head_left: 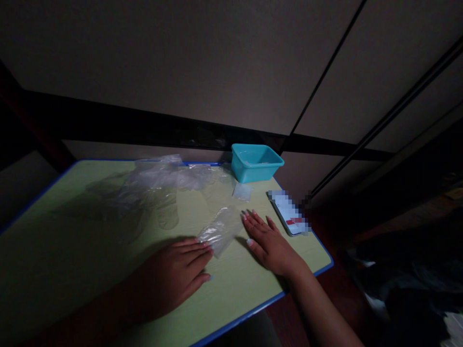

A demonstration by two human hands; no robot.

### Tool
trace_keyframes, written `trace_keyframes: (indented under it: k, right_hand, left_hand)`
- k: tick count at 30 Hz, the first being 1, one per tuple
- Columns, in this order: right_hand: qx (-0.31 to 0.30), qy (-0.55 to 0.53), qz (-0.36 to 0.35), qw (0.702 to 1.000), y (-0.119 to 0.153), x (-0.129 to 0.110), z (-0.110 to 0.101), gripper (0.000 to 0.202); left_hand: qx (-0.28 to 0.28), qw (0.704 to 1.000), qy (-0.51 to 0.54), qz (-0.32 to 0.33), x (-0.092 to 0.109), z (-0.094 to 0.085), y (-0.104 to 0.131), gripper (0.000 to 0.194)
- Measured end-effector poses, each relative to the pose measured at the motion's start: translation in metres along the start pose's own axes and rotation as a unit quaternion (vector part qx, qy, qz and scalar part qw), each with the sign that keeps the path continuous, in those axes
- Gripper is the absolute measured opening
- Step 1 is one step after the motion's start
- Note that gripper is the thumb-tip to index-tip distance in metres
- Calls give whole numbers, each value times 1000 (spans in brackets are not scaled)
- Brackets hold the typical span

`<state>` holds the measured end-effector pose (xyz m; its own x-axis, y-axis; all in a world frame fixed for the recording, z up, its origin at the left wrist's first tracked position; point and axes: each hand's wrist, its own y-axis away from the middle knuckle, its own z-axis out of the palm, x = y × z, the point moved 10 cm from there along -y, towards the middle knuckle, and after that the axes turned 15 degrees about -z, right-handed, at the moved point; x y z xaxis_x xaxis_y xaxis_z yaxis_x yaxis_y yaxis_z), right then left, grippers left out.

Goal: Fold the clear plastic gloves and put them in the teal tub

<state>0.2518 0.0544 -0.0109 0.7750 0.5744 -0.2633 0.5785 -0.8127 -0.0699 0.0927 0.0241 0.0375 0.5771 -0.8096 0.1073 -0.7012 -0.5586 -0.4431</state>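
Observation:
A clear plastic bag [221,230] lies flat on the table between my hands. My left hand [181,272] rests at its near left end, fingers stretched out and fingertips touching the edge. On the other side, my right hand [265,241] is laid palm down with its fingers spread, the fingertips close to the bag's far right edge. Neither hand grips anything. Beyond the bag sits a small whitish square packet [242,192]. A heap of crumpled clear plastic bags [162,178] spreads over the left and back part of the table.
A turquoise plastic bin [256,166] stands at the back right corner. A phone [289,214] with its screen lit lies along the right edge. The pale green table [202,308] has a blue rim, and panelled doors [181,62] rise behind it.

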Motion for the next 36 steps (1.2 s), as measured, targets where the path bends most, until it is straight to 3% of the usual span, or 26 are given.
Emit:
trace_keyframes:
  k: [8,16,24,36]
  right_hand:
    - [2,2,-1,1000,0,-1,-1,58]
    - [-7,-3,4,1000,-1,0,1,58]
    - [-2,-9,-1,1000,-1,-1,0,58]
    - [-10,-9,1,1000,0,-1,1,57]
  left_hand:
    - [-21,998,35,-38,-7,10,2,29]
    - [-72,997,13,-6,-12,23,6,57]
    - [-139,989,37,-19,-14,34,8,53]
    - [-164,986,36,-11,-17,42,11,52]
